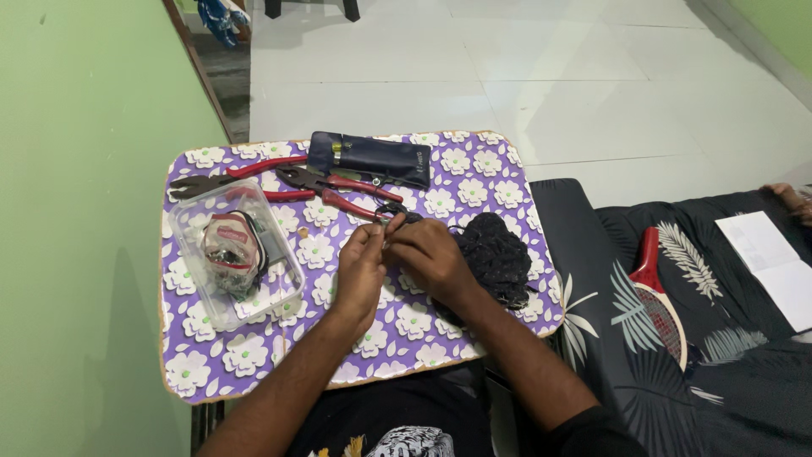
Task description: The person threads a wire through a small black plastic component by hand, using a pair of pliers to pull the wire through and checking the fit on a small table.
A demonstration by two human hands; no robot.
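Left hand: the left hand (362, 258) sat nearest the camera on the purple flowered table (254, 355), fingers curled inward and pinching the end of a thin dark wire (391, 222) at the fingertips.
Right hand: the right hand (431, 258) met it from the other side, fingers bent and closed on the same wire, the wrist lying over the black mesh bundle (495, 254).
Wire: it lay between the two sets of fingertips, at the middle of the table, just in front of the pliers; its far end was too small to follow.
Handling of the wire: it looked light and limp, thin enough to slip, so a fingertip pinch close to the working end seemed the sound grip; a hard bend would likely kink it.
Mesh bundle: soft, crumpled and dark, it rested under and right of the right hand, near the table's right edge; it looked light and would sag if lifted by one corner.
Plastic box: a clear plastic box (230, 258) stood left of the hands, holding a roll of tape and small dark odds and ends.
Pliers: two red-handled pliers (326, 188) lay just beyond the fingertips, untouched.
Pouch: a dark blue pouch (369, 158) lay at the far edge.
Beside the table: a red racket (655, 292) and a white paper (774, 262) lay on a leaf-patterned cover to the right.
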